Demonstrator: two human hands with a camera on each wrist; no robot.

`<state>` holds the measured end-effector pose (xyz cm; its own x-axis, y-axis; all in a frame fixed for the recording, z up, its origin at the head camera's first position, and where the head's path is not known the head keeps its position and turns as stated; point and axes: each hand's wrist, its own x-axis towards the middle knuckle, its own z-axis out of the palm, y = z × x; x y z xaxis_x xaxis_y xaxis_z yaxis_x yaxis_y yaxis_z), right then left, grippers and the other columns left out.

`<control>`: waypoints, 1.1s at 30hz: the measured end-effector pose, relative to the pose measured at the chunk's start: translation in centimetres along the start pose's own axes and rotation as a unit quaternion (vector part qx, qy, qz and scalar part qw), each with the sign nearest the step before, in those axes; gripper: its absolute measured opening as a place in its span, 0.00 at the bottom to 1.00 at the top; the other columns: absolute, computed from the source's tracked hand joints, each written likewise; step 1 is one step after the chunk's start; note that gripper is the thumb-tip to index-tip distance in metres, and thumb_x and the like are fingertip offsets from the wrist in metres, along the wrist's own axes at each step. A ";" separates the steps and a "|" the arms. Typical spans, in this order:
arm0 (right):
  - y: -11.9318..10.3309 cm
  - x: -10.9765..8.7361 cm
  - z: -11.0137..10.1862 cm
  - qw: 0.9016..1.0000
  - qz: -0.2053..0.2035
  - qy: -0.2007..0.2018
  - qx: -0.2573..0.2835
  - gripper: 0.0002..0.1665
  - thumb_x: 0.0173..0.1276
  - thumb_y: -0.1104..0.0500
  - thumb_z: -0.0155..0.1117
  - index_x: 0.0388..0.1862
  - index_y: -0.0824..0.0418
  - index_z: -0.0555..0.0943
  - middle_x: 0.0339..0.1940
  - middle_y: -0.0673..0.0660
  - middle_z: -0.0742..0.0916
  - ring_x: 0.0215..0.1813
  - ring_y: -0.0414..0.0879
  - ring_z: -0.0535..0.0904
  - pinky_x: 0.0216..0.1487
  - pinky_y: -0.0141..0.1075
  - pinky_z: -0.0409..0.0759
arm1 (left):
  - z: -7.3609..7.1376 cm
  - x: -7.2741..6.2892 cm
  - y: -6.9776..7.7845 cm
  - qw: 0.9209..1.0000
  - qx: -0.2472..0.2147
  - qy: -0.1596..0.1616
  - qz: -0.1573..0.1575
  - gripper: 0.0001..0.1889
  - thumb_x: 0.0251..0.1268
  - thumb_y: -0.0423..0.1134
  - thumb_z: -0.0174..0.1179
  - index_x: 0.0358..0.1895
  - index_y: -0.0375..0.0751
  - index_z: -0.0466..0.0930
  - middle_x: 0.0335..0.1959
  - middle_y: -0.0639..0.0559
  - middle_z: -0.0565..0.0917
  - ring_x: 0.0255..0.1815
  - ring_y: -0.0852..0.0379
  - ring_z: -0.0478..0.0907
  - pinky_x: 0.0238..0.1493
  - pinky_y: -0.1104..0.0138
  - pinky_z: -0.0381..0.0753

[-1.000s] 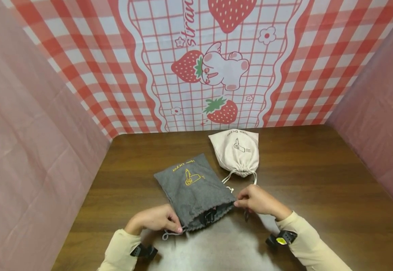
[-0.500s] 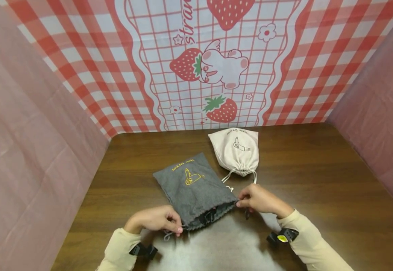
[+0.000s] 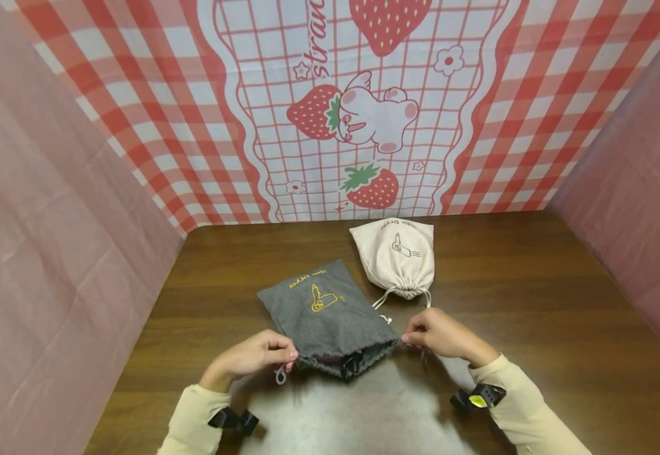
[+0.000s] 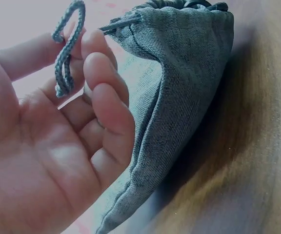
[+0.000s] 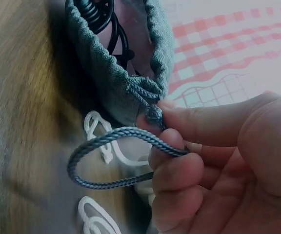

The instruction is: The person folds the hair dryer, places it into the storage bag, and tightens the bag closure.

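Note:
A grey drawstring bag (image 3: 326, 319) with a yellow hair dryer print lies on the table, its gathered mouth partly open toward me. At the mouth's left corner my left hand (image 3: 252, 359) pinches the grey drawstring; a loop of that cord (image 4: 65, 68) hangs by the fingers in the left wrist view. My right hand (image 3: 446, 336) pinches the drawstring at the opposite corner, and a cord loop (image 5: 99, 140) sticks out past the curled fingers in the right wrist view. Inside the bag, a coiled black cable (image 5: 115, 36) shows; the rest of the contents is hidden.
Behind and right of the grey bag, a cream drawstring bag (image 3: 400, 259) lies cinched, its white cords (image 3: 385, 297) trailing toward my right hand. The brown wooden table (image 3: 534, 303) ends at a strawberry-print cloth (image 3: 375, 120). Pink cloth walls (image 3: 62, 221) flank both sides.
My left hand has moved up and slightly left with the drawstring, and my right hand slightly right. The bag's mouth has narrowed and bunched on its left side.

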<state>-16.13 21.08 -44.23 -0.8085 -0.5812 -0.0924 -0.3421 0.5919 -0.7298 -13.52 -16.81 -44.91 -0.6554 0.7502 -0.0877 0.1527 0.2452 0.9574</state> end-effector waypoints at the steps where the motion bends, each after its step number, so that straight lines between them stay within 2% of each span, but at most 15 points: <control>1: 0.1 0.0 0.0 1.000 -0.003 -0.005 -0.004 0.10 0.64 0.61 0.65 0.25 0.64 0.84 0.15 0.47 0.78 0.16 0.30 0.68 0.21 0.28 0.71 | 0.0 0.0 -0.1 1.000 -0.002 0.003 -0.002 0.16 0.73 0.35 0.51 0.29 0.23 0.75 0.24 0.30 0.75 0.28 0.69 0.73 0.34 0.74 0.75; 7: 0.3 -0.3 0.0 0.998 -0.037 -0.035 -0.021 0.10 0.63 0.61 0.65 0.23 0.63 0.84 0.17 0.50 0.82 0.20 0.27 0.68 0.25 0.27 0.70 | 0.0 0.1 -0.2 0.999 -0.014 0.026 -0.019 0.17 0.72 0.35 0.51 0.28 0.22 0.74 0.23 0.45 0.77 0.27 0.68 0.73 0.34 0.73 0.74; 11: 0.5 -0.4 -0.1 0.998 -0.054 -0.019 -0.024 0.08 0.62 0.63 0.65 0.24 0.64 0.85 0.19 0.52 0.84 0.23 0.27 0.69 0.27 0.27 0.72 | 0.0 0.1 -0.4 0.999 -0.014 0.033 -0.016 0.17 0.72 0.35 0.51 0.26 0.23 0.74 0.24 0.54 0.78 0.27 0.69 0.73 0.34 0.73 0.74; 15: 0.9 -0.4 -0.2 0.998 -0.054 0.004 -0.032 0.07 0.62 0.63 0.65 0.26 0.63 0.86 0.21 0.53 0.86 0.25 0.27 0.71 0.29 0.28 0.73 | 0.0 -0.2 -0.6 0.999 -0.035 0.039 -0.004 0.18 0.72 0.34 0.50 0.27 0.21 0.72 0.23 0.59 0.76 0.27 0.69 0.72 0.33 0.73 0.73; 20: 1.6 -0.9 -0.7 0.998 -0.052 0.019 -0.031 0.07 0.63 0.63 0.65 0.26 0.62 0.86 0.22 0.53 0.86 0.26 0.28 0.72 0.29 0.28 0.74 | -0.4 -1.0 -1.0 0.996 -0.067 0.060 0.000 0.18 0.71 0.33 0.49 0.28 0.16 0.69 0.23 0.62 0.76 0.28 0.69 0.72 0.34 0.74 0.72; 26: 2.4 -1.7 -0.9 0.998 -0.047 0.029 -0.009 0.07 0.63 0.63 0.65 0.26 0.61 0.86 0.23 0.53 0.87 0.27 0.27 0.74 0.31 0.28 0.74 | -0.9 -2.2 -1.7 0.995 -0.067 0.078 -0.004 0.17 0.71 0.31 0.48 0.29 0.14 0.69 0.23 0.64 0.77 0.28 0.69 0.73 0.35 0.74 0.73; 29: 2.7 -2.0 -0.9 0.998 -0.042 0.045 -0.004 0.07 0.62 0.64 0.65 0.25 0.62 0.85 0.23 0.53 0.86 0.27 0.27 0.73 0.30 0.28 0.74 | -1.1 -2.3 -2.0 0.995 -0.066 0.080 -0.007 0.17 0.71 0.31 0.48 0.29 0.14 0.69 0.23 0.64 0.77 0.28 0.69 0.73 0.35 0.74 0.73; 33: 2.7 -1.9 -0.7 0.996 -0.025 0.082 0.010 0.06 0.63 0.64 0.66 0.27 0.64 0.85 0.23 0.54 0.86 0.27 0.28 0.73 0.29 0.28 0.73 | -1.0 -2.0 -1.9 0.992 -0.074 0.099 -0.015 0.18 0.71 0.32 0.48 0.30 0.13 0.69 0.24 0.64 0.77 0.27 0.69 0.73 0.34 0.74 0.74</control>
<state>-15.82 24.17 -45.59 -0.8586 -0.5096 0.0561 -0.3763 0.5520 -0.7441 -13.28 -19.37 -46.30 -0.7929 0.6048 -0.0741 0.0307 0.1610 0.9865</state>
